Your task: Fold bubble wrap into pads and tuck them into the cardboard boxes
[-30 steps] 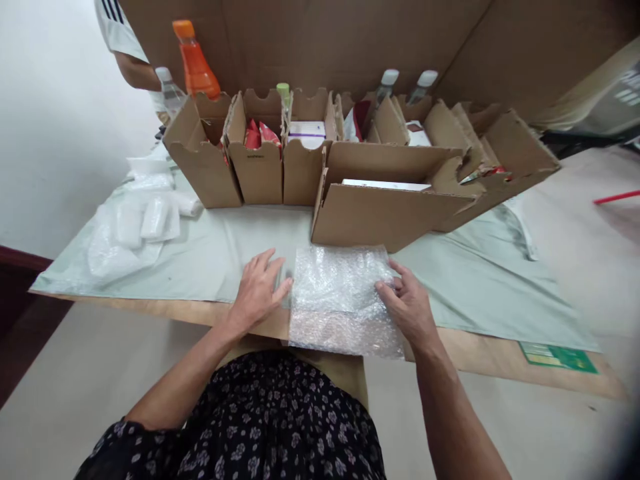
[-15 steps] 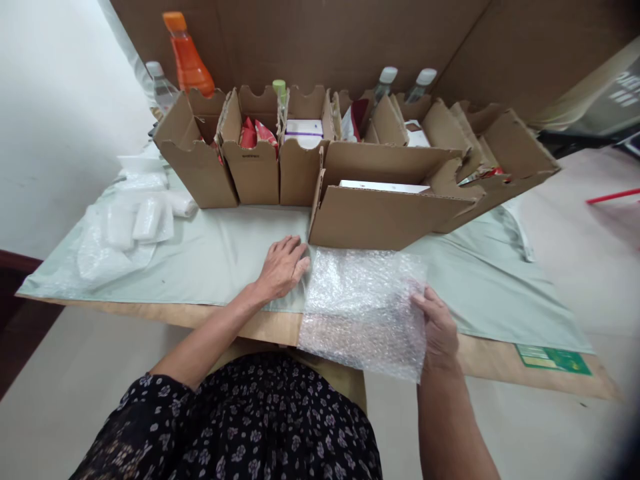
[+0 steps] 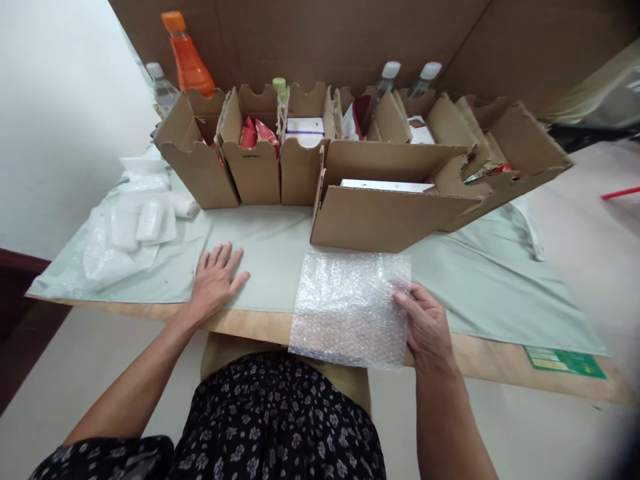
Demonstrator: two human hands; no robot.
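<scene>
A sheet of clear bubble wrap lies at the table's front, its lower part hanging over the wooden edge. My right hand pinches its right side between thumb and fingers. Flat on the pale green cloth, left of the sheet, rests my left hand with fingers spread and nothing held. Just behind the sheet stands a wide cardboard box with a white flat item inside.
Narrow cardboard boxes with packets stand in a row behind. An orange bottle and clear bottles rise at the back. Wrapped white items lie at the left. A green card is on the right front edge.
My left hand has moved left, away from the bubble wrap, and its fingers have spread. The bubble wrap and my right hand have shifted slightly left.
</scene>
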